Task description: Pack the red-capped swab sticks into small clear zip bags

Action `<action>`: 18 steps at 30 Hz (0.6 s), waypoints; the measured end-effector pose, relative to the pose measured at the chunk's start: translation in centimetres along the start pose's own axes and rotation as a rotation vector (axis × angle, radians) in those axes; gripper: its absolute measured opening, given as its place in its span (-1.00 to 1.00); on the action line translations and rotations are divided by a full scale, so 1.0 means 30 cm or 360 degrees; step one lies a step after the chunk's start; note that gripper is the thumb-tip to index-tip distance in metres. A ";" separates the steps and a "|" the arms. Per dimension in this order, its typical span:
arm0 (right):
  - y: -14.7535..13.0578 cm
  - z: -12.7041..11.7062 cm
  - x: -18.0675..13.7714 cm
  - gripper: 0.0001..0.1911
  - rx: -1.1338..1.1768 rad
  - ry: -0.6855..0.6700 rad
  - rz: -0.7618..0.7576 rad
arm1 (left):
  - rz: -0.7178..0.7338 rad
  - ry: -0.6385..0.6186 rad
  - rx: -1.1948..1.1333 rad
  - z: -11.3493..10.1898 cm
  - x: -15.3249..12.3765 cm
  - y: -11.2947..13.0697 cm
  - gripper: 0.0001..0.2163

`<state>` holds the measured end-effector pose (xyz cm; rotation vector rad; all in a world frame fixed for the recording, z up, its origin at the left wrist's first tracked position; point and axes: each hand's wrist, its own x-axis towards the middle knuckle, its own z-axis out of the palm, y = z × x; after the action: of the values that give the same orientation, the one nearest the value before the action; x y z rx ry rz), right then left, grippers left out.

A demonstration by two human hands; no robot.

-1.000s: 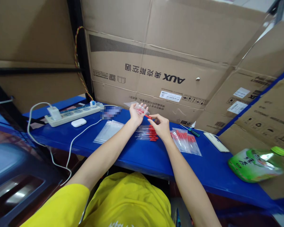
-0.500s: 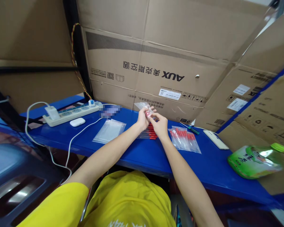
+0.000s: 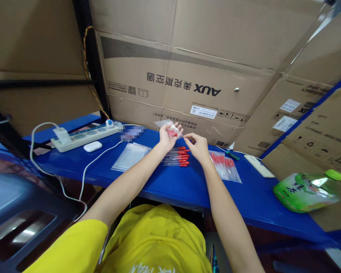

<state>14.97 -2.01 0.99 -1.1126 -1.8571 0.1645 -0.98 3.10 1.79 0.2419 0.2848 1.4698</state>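
My left hand [image 3: 166, 138] is raised over the blue shelf [image 3: 170, 182] and holds a small clear plastic bag [image 3: 167, 127] with red-capped pieces inside. My right hand [image 3: 198, 147] hovers just right of it, fingers curled; whether they hold anything I cannot make out. Below the hands lies a row of thin clear tubes with red caps [image 3: 178, 157]. Filled clear bags [image 3: 226, 166] with red pieces lie to the right of my right hand. A stack of empty clear bags [image 3: 130, 156] lies to the left.
A white power strip [image 3: 85, 136] with a plugged charger, a white earbud case [image 3: 93, 146] and a white cable sit at the left. A green screwdriver [image 3: 232, 154], a white phone [image 3: 259, 166] and a green bottle [image 3: 307, 191] lie at the right. Cardboard boxes [image 3: 187, 76] wall the back.
The red-capped piece my right hand held at the bag's mouth has gone into the bag. My hands met and have since parted, the right one drawing back to the right.
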 end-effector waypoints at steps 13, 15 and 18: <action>0.108 -0.040 -0.013 -0.71 -0.0357 -0.0598 0.0233 | 0.0121 0.0114 -0.0131 -0.008 0.030 0.062 -0.90; 0.088 -0.027 -0.015 -0.76 -0.0386 -0.0664 0.0185 | 0.0109 0.0099 -0.0131 -0.009 0.027 0.063 -0.91; 0.069 -0.009 -0.017 -0.86 -0.0432 -0.0681 0.0147 | 0.0105 0.0082 -0.0131 -0.008 0.024 0.063 -0.91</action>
<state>16.54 -1.29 -0.29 -1.4363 -2.2558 0.2214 -2.77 4.00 2.16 0.1482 0.2592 1.5512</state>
